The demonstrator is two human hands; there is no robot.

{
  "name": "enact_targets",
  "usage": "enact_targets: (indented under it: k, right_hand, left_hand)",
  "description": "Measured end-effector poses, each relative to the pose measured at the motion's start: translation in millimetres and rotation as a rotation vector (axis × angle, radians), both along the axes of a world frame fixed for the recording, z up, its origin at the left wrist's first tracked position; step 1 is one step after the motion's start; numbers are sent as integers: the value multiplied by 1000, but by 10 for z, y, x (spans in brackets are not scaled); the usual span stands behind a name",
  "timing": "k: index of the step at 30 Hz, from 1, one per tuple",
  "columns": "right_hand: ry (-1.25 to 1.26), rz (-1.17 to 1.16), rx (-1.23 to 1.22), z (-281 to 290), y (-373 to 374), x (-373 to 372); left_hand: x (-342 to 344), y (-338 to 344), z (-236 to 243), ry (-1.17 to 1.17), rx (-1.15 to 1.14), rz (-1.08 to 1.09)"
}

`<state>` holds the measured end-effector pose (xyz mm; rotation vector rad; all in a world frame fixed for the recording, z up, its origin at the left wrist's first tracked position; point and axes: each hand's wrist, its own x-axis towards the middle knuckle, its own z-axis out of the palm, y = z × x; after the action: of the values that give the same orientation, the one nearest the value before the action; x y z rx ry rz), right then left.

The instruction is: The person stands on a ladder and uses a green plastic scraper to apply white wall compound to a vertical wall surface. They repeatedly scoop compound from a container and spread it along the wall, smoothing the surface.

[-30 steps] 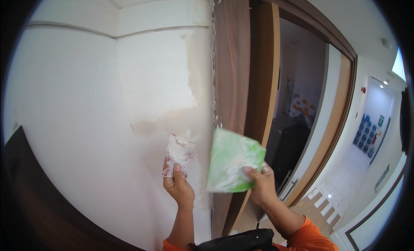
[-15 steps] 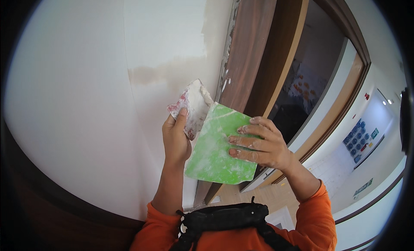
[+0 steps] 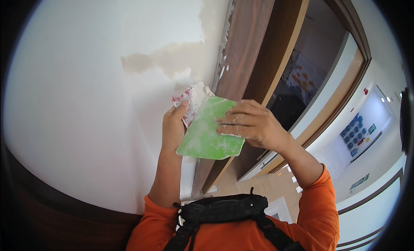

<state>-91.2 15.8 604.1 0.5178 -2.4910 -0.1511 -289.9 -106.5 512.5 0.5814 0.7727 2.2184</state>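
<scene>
Hands up close against the white wall (image 3: 86, 100), just left of the brown door frame (image 3: 241, 48). Left hand (image 3: 172, 130) grips a putty knife (image 3: 192, 102), its red-flecked blade caked in white filler, thumb laid along the blade's edge. Right hand (image 3: 252, 123) clamps a green plastic plate (image 3: 207, 132), fingers flat across its face, thumb hidden behind. Blade and plate touch and overlap, right beside the frame. Above them, a tan patch (image 3: 168, 61) of bare filler runs along the wall to the frame.
</scene>
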Motion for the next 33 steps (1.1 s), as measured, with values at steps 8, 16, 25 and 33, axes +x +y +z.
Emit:
enact_targets:
  k: [8,16,25,33]
  right_hand:
    - [329,64,-896,-291,113,97]
    - [454,-36,-1740,-354,96,169]
    - [57,-19,-2402,-640,-170,-52]
    - [170,140,-2203,-327,-281,15]
  left_hand:
    - [146,76,-28,-100,178,18]
    - [189,200,-69,15,308,218]
    - [140,352,-363,617,131,511]
    - [-57,343,-341,917,95,584]
